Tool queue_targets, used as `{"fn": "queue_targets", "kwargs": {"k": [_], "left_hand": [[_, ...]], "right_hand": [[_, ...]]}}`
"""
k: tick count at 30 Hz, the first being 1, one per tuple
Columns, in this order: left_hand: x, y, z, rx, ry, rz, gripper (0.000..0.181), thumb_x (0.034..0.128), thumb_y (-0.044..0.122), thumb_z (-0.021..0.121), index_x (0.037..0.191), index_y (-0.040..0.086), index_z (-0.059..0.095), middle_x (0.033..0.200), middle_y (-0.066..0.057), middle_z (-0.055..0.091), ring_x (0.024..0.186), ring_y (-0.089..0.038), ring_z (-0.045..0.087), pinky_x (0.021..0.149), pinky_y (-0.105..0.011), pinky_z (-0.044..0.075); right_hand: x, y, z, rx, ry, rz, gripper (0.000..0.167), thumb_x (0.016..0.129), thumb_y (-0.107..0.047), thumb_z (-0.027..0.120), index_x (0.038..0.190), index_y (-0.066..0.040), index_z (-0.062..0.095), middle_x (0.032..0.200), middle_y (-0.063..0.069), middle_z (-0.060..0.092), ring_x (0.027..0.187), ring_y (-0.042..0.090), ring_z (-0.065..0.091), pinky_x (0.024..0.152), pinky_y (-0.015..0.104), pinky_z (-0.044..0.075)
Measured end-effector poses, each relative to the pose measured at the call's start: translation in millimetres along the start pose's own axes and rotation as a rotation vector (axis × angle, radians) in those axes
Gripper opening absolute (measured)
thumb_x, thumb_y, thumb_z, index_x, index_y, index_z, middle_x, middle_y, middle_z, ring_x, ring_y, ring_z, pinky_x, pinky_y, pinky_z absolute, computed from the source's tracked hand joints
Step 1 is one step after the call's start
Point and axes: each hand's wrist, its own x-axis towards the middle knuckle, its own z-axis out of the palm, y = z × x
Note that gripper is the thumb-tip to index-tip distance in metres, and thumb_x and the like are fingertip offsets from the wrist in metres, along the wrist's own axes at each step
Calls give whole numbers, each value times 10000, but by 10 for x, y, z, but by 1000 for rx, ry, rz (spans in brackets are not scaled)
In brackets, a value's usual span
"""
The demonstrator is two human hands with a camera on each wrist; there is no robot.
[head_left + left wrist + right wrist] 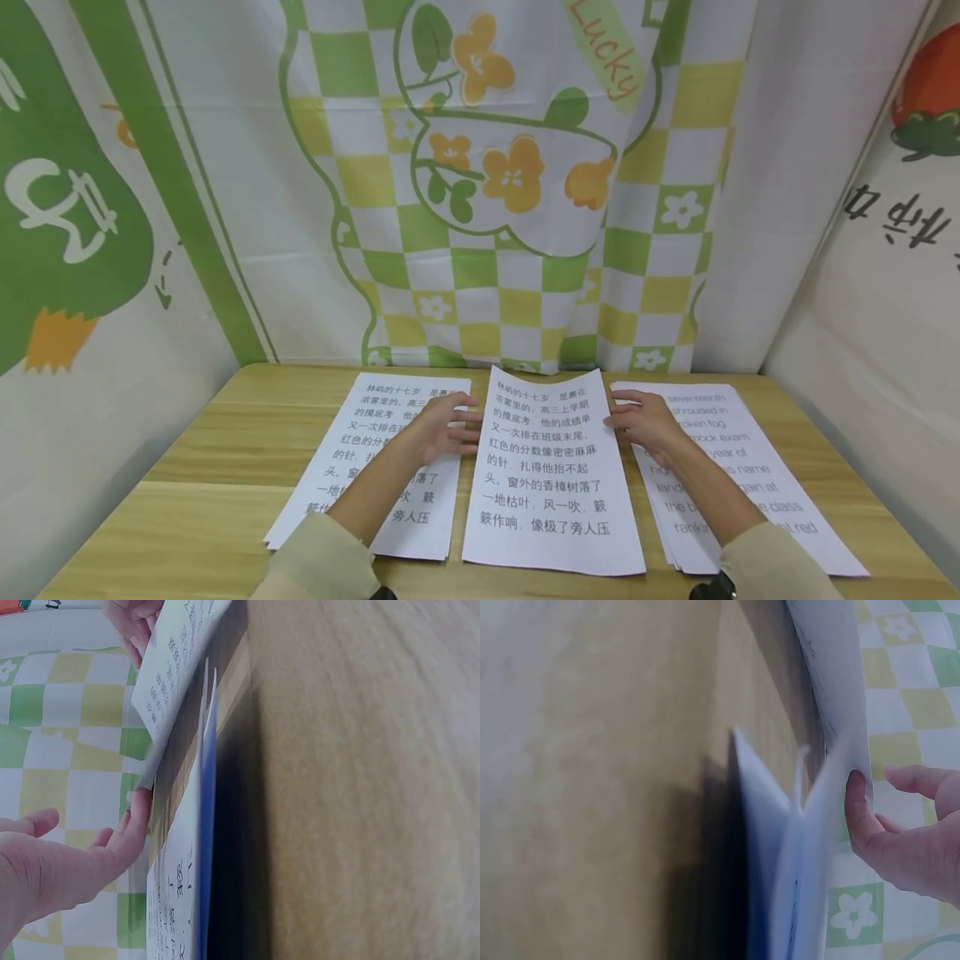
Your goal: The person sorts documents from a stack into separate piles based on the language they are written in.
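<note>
Between the two hands a printed paper sheet (543,475) with Chinese text lies at the middle of the table, its far corners raised. My left hand (442,429) reaches over the left paper stack (352,492); in the left wrist view its fingertips (141,801) are at the middle sheet's edge, thumb apart. Over the right paper stack (772,475), printed in English, is my right hand (648,425). Seen from the right wrist, a fingertip (856,780) touches the middle sheet's edge from beneath, with the thumb off the paper. Whether more sheets lie under the middle one is hidden.
The wooden table (187,492) carries all the paper. A green and yellow checked curtain (510,292) hangs along its back edge, and printed cloth walls (862,333) stand at both sides. Both side stacks have slightly uneven edges.
</note>
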Motion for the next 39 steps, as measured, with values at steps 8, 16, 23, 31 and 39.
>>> {"fn": "queue_targets", "kwargs": {"k": [8, 16, 23, 31, 39], "left_hand": [[18, 0, 12, 14, 16, 10, 479, 1070, 195, 441, 1464, -77, 469, 1432, -339, 507, 1254, -484, 587, 988, -514, 583], [25, -54, 50, 131, 12, 33, 474, 1002, 20, 544, 1472, -39, 510, 1287, -273, 624, 1104, -374, 659, 941, -461, 607], [28, -96, 76, 158, 24, 51, 554, 961, -57, 579, 1503, 11, 491, 1121, -234, 689, 924, -288, 700, 832, -405, 637], [76, -83, 107, 176, 26, 58, 707, 910, -100, 605, 1570, 62, 410, 1049, -226, 696, 828, -259, 696, 790, -399, 646], [93, -89, 139, 188, 35, 56, 755, 901, -119, 604, 1593, 78, 376, 1074, -240, 692, 818, -262, 702, 775, -399, 649]], "right_hand": [[-48, -19, -18, -30, -33, 8, 573, 919, 47, 675, 1450, 131, 476, 1207, 251, 627, 894, 173, 684, 770, 355, 648], [-90, -26, -26, -48, -98, 44, 701, 884, 89, 678, 1535, 37, 422, 1176, 211, 572, 858, 209, 666, 695, 364, 655], [-111, -29, -10, -66, -123, 41, 744, 887, 94, 663, 1569, -3, 382, 1160, 204, 570, 857, 219, 672, 660, 358, 647], [-81, -37, -2, -72, -119, 34, 766, 879, 102, 651, 1581, -33, 375, 1088, 156, 554, 846, 206, 653, 630, 350, 639], [-82, -17, -1, -48, -122, 38, 793, 879, 110, 641, 1598, -43, 345, 1134, 185, 538, 850, 219, 659, 649, 366, 649]]}}
